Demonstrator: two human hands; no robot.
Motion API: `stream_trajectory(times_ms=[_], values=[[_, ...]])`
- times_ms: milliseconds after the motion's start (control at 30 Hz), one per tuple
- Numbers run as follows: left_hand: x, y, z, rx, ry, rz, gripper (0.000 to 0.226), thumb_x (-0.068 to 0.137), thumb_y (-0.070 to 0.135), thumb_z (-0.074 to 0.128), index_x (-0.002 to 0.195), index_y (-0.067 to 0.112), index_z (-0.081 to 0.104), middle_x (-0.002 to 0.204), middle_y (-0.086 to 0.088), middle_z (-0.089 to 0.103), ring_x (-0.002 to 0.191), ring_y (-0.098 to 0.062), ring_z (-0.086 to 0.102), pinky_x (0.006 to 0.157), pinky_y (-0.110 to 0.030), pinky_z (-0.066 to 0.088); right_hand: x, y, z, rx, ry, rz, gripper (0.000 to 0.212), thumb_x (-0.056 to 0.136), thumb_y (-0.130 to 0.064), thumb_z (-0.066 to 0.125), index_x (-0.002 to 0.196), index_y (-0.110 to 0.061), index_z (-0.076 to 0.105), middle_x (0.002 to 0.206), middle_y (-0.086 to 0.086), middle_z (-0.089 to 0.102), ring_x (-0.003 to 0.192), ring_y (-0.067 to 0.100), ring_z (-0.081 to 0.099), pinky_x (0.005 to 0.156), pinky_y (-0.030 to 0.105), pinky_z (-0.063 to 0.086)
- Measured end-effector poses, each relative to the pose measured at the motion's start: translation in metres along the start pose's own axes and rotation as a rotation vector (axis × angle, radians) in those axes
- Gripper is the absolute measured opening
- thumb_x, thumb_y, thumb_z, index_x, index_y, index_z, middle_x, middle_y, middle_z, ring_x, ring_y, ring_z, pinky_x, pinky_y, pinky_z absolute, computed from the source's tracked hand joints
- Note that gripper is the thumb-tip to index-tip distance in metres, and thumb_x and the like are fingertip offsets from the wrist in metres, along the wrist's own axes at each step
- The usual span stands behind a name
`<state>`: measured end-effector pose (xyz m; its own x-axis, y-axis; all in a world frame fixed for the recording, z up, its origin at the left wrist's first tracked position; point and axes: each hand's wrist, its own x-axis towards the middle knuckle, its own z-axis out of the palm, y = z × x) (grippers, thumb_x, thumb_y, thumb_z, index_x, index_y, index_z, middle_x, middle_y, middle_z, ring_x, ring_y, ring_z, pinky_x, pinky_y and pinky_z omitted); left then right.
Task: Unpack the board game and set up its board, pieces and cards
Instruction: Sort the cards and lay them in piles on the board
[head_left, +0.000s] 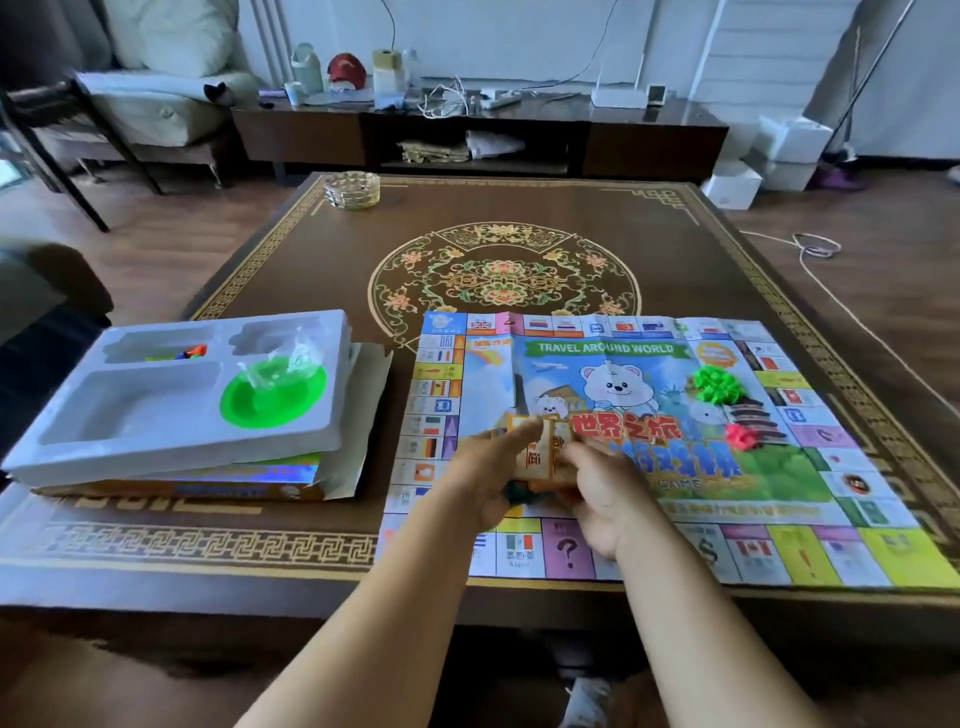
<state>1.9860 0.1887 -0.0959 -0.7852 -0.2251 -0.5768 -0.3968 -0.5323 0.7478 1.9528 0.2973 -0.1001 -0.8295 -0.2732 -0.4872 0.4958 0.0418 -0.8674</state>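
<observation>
Lying unfolded under and beyond both hands, the paper game board (649, 431) is already spread on the patterned coffee table (519, 218); "TRAVEL AROUND WORLD" is printed across its top, with large Chinese characters and the word "GAME" lower down. To the left of the hands, the white moulded tray (171, 410) has been lifted out and rests on the game box (234, 483); a green dish (272, 397) in clear wrap and a few small coloured pieces (184, 353) are still kept in it, so unpacking is judged roughly half done. Right of the hands, green houses (719, 384) and red houses (740, 436) are heaped on the board. A stack of orange-edged cards (540, 454) is clamped between the left hand (488, 478) and the right hand (605, 493), brought close together, seemingly being sorted.
</observation>
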Motion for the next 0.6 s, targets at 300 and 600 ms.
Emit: stream_trajectory(times_ms=[300, 600], values=[[0.005, 0.0, 0.0, -0.05, -0.068, -0.047, 0.036, 0.099, 0.022, 0.037, 0.118, 0.0, 0.058, 0.11, -0.025, 0.066, 0.091, -0.036, 0.065, 0.076, -0.044, 0.055, 0.015, 0.007, -0.003, -0.203, 0.06, -0.098, 0.023, 0.082, -0.032, 0.071, 0.098, -0.016, 0.067, 0.094, 0.006, 0.072, 0.088, 0.026, 0.069, 0.083, 0.046, 0.056], [0.002, 0.007, -0.002, 0.015, -0.089, 0.048, 0.024, 0.097, -0.001, 0.035, 0.102, -0.002, 0.059, 0.096, -0.024, 0.067, 0.076, -0.033, 0.067, 0.073, -0.046, 0.055, 0.015, -0.014, -0.013, 0.063, -0.072, 0.053, 0.009, 0.089, -0.007, 0.06, 0.097, -0.006, 0.064, 0.082, 0.012, 0.067, 0.068, 0.023, 0.064, 0.058, 0.028, 0.051]])
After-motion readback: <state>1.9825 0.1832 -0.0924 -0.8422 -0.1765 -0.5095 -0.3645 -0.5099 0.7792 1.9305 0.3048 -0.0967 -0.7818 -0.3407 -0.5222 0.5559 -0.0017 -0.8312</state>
